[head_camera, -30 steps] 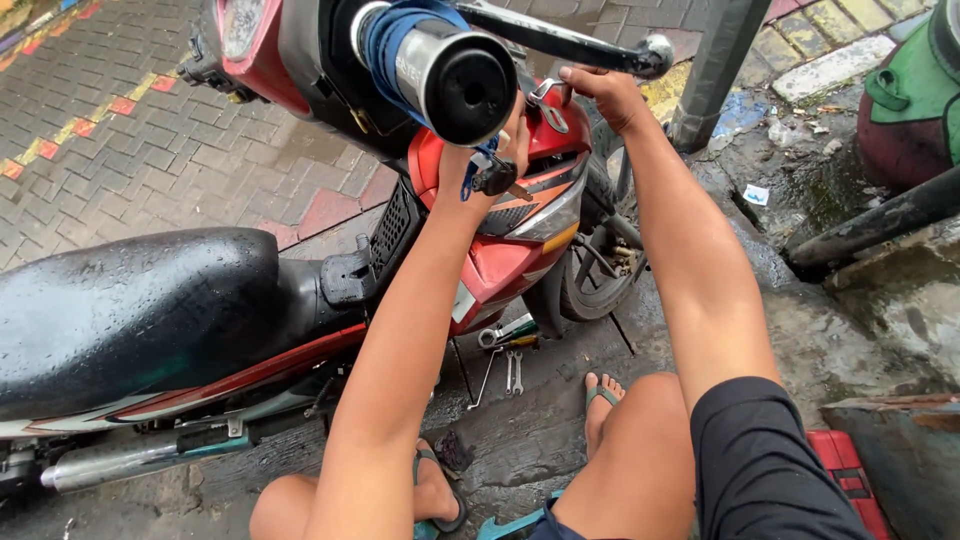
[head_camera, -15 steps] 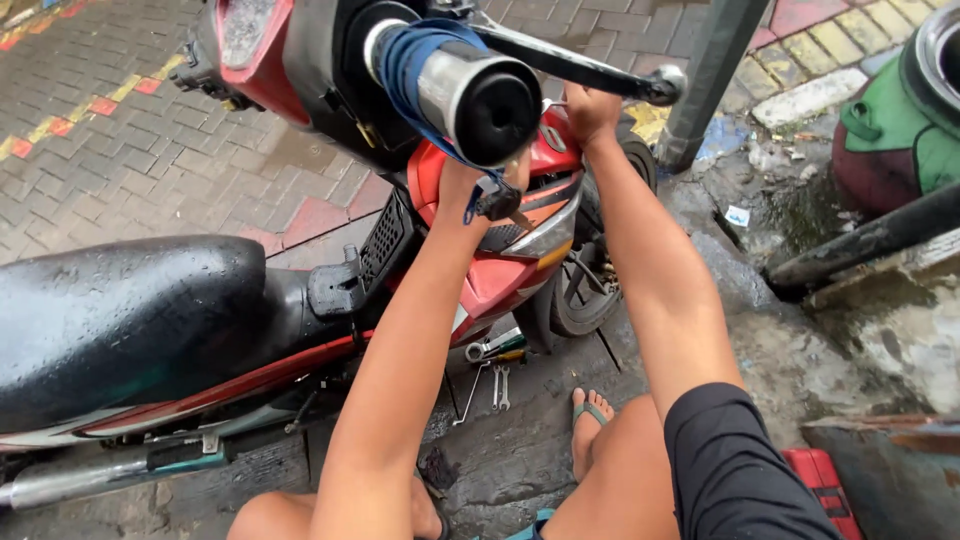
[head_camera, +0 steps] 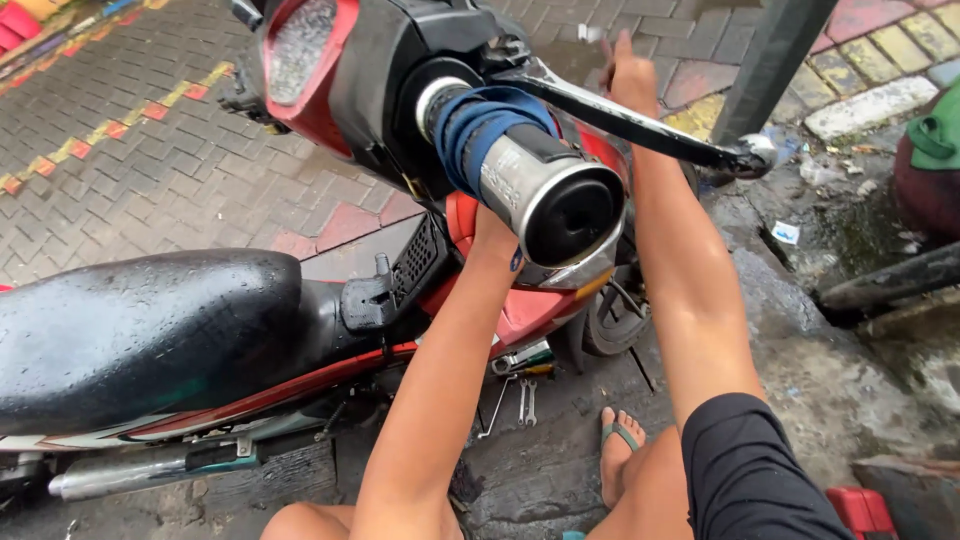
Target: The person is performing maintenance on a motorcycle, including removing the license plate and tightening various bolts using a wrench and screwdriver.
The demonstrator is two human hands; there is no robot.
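View moved closer | left hand [head_camera: 495, 228] hidden behind handlebar [head_camera: 530, 180] | grips: cannot tell

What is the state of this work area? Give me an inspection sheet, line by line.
Surface: wet brick paving.
Job's things: red motorcycle; handlebar grip and brake lever close to the camera.
Clutter: wrenches on the ground under the bike; red box at lower right.
Hands: left hand mostly hidden behind the grip; right hand reaching behind the lever, fingers partly hidden.
Cables: nothing seen.
Surroundings: wet black seat, dark pole, green object.
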